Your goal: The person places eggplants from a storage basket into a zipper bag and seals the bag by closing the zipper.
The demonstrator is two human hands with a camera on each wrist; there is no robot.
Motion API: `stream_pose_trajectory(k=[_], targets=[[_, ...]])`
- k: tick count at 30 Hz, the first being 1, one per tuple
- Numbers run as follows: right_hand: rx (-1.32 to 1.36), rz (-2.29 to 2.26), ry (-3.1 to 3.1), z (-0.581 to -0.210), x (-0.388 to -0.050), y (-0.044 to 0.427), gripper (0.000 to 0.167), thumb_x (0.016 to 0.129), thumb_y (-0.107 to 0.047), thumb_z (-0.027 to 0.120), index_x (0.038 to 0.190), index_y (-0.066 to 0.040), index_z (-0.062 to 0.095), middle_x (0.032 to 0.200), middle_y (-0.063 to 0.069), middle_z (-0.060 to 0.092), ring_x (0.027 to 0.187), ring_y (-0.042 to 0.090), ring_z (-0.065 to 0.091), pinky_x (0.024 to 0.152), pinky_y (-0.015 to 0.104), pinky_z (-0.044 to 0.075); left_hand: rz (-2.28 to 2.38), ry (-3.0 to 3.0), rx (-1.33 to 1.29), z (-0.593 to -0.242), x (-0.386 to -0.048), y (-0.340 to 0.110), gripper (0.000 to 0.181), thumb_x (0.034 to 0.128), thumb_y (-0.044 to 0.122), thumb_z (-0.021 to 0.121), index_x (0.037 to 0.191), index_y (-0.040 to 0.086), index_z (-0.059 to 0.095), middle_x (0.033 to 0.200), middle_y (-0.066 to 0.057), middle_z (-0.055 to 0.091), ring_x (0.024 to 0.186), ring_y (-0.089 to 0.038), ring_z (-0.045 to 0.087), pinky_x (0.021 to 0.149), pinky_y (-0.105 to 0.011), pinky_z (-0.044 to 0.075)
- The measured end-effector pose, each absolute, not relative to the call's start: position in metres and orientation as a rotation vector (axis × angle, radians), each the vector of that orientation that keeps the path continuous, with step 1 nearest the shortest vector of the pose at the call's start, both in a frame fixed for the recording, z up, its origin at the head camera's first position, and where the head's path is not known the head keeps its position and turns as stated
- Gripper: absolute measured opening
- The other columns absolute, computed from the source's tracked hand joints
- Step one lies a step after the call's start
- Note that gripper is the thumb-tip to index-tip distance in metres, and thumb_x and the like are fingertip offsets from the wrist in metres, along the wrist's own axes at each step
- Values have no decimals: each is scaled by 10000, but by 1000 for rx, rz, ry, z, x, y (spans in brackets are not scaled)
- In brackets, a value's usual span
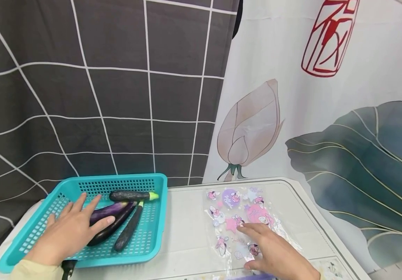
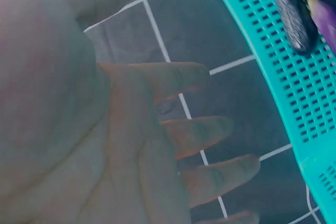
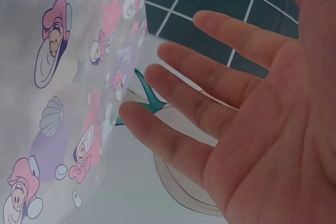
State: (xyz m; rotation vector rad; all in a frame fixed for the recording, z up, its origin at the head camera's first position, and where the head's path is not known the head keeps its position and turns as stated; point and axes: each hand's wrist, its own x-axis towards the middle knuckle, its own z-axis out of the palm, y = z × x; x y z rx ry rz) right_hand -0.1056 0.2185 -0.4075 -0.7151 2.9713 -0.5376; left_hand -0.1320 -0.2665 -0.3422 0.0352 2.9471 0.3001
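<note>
My left hand (image 1: 68,230), fingers spread, is over the left part of a turquoise plastic basket (image 1: 163,221) and holds nothing. Beside its thumb lie a purple eggplant (image 1: 107,212) and a darker eggplant (image 1: 114,228). Two dark zucchini, one across the back (image 1: 129,195) and one slanting in front (image 1: 129,229), share the basket. In the left wrist view the palm (image 2: 131,145) appears with nothing in it. My right hand (image 1: 278,249), fingers extended, is over a clear plastic bag (image 1: 225,212) with pink and purple cartoon prints. The right wrist view shows its bare palm (image 3: 268,145) near the bag.
Basket and bag lie on a white table (image 1: 185,221). Behind them hang a dark grey grid-patterned cloth (image 1: 116,97) and a white curtain (image 1: 267,50) with flower and leaf prints. Something purple (image 1: 253,277) shows at the table's front edge.
</note>
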Motion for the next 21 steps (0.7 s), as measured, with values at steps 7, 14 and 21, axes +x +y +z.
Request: stream_pose_trajectory(k=[7,14,21], targets=[[-553,-569,2856,-409,-106,216,790,652,-383,934,1339,-150,622,1307,45,589,1188,268,564,942,483,510,209,3002,158,-346,-141,-280,997,916,703,513,1476,-108,364,1442,-507,239,1254,-722,289,941,-798,287],[-679,-521,2917,-411,-106,218,799,635,-356,944,1336,-141,626,1282,-7,592,1139,206,565,943,439,519,145,2978,141,-344,-155,-296,1000,885,656,607,1455,-132,376,1408,-512,288,1279,-686,292,932,-776,330],[-602,-554,2847,-413,-108,218,788,622,-341,952,1320,-156,636,1270,-3,595,1149,238,558,950,473,507,94,3008,172,-343,-165,-302,857,843,449,773,1392,-132,465,1378,-506,339,1214,-703,367,938,-751,359]])
